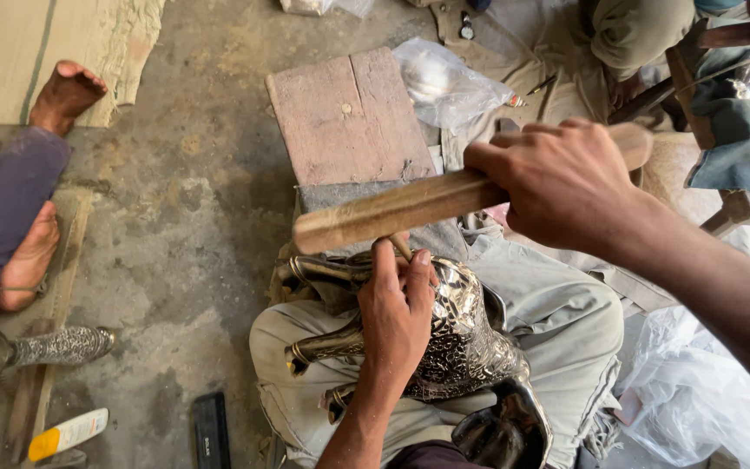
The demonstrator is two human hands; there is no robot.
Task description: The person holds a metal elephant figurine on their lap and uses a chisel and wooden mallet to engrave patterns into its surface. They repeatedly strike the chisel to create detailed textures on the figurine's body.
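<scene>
A shiny embossed metal vessel (470, 339) with a curved handle and spout lies across my lap. My left hand (397, 313) rests on it and pinches a thin punch tool (400, 247) upright against the metal. My right hand (562, 182) grips a long flat wooden mallet stick (392, 213), held level just above the top of the punch. The stick's far end pokes out past my right fist.
A wooden block (345, 117) sits on the concrete floor ahead, with a clear plastic bag (444, 82) beside it. Another person's bare feet (41, 174) and a patterned metal piece (54, 347) are at left. A second person sits at top right. White plastic (696, 391) lies at right.
</scene>
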